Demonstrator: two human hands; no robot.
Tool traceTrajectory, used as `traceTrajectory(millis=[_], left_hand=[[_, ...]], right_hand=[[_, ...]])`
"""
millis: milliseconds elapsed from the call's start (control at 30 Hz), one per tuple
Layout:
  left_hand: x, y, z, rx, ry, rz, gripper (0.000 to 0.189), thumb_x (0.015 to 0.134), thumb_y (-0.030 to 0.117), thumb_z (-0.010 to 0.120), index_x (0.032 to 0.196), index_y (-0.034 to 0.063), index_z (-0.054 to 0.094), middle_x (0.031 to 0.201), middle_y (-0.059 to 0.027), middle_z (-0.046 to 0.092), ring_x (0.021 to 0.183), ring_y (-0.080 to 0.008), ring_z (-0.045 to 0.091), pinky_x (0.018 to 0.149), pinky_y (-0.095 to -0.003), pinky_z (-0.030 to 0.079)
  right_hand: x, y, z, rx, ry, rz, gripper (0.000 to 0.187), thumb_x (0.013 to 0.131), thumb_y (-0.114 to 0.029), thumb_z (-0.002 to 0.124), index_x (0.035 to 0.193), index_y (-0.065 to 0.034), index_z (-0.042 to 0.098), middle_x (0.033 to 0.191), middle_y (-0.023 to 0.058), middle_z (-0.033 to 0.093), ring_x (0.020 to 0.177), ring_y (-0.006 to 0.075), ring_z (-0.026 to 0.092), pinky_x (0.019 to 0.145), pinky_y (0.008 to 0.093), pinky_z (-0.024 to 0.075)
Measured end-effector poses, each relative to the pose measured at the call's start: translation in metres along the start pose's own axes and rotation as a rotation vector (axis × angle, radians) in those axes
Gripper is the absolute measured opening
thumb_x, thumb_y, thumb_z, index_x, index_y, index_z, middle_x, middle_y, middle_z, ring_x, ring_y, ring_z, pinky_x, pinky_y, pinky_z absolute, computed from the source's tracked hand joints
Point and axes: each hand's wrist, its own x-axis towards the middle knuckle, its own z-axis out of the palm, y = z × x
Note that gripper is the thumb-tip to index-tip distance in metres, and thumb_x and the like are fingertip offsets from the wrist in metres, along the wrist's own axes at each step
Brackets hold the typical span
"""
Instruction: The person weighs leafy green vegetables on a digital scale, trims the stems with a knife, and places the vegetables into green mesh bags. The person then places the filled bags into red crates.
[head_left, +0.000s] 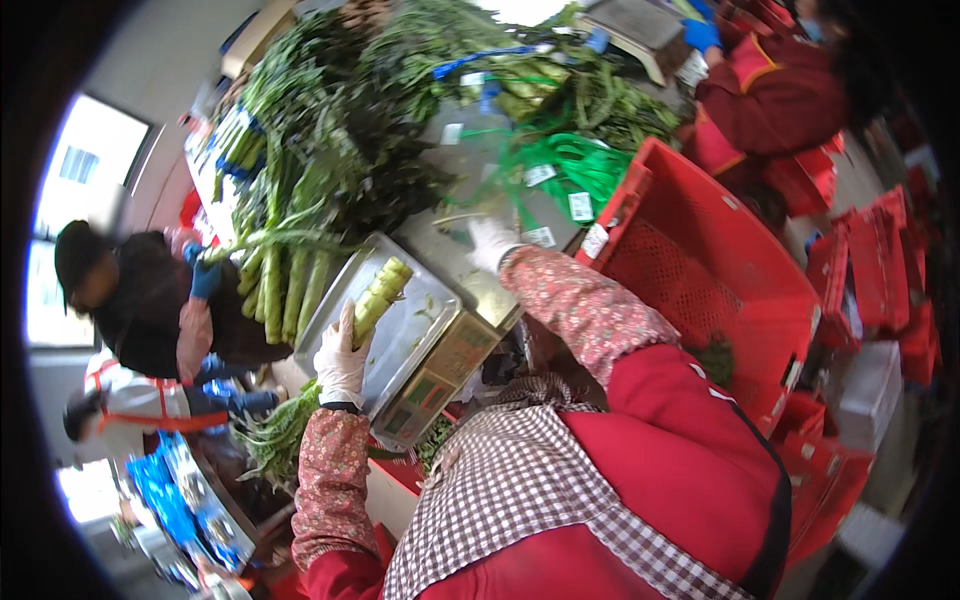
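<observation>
My left hand (342, 360), in a pale glove, is closed around the lower end of a thick green vegetable stem (382, 296), with its leaves hanging at the lower left. The stem is over the tray (442, 300) of a weighing scale (431, 390), where small leaf scraps lie. My right hand (493, 241), also gloved and slightly blurred, reaches over the metal table (420, 236) just beyond the scale. Its fingers are near a thin pale stalk; whether they grip anything is unclear. Green net bags (581, 161) with white printed tags lie to its right.
Long leafy stems (289, 292) are heaped at the left and back of the table. A large red plastic crate (675, 247) stands close at right, with more red crates (870, 255) beyond. Co-workers in blue gloves stand at left and upper right; a second scale (637, 30) is at the back.
</observation>
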Motion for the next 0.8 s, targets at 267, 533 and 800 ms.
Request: traceTrajectory(millis=[267,533,800], left_hand=[[0.018,0.007,0.042,-0.086,-0.184,-0.145,0.071,0.089,0.040,0.075,0.149,0.0146,0.047,0.122,-0.0200,0.061,0.109,-0.0388,0.061,0.092,-0.0473,0.050],[-0.003,0.005,0.020,-0.054,-0.089,-0.046,0.072,0.089,0.031,0.077,0.150,0.0071,0.045,0.135,-0.0252,0.053,0.123,-0.0413,0.054,0.105,-0.0476,0.043],[-0.035,0.064,-0.029,-0.595,0.387,-0.294,0.045,0.096,0.001,0.066,0.140,0.0060,0.056,0.134,-0.0119,0.057,0.122,-0.0233,0.058,0.106,-0.0363,0.045]], right_hand=[[0.045,0.064,-0.027,0.089,0.520,0.146,0.049,0.087,-0.024,0.066,0.130,-0.0029,0.057,0.136,0.0203,0.053,0.132,0.0382,0.047,0.110,0.0511,0.0378],[0.081,0.114,-0.019,-0.264,0.224,0.308,0.017,0.089,-0.019,0.063,0.096,-0.0130,0.077,0.102,0.0122,0.070,0.095,0.0277,0.069,0.069,0.0426,0.0562],[0.065,0.120,-0.067,-0.027,0.352,0.193,0.025,0.086,-0.031,0.066,0.098,-0.0114,0.075,0.110,0.0172,0.071,0.103,0.0372,0.067,0.085,0.0496,0.0553]])
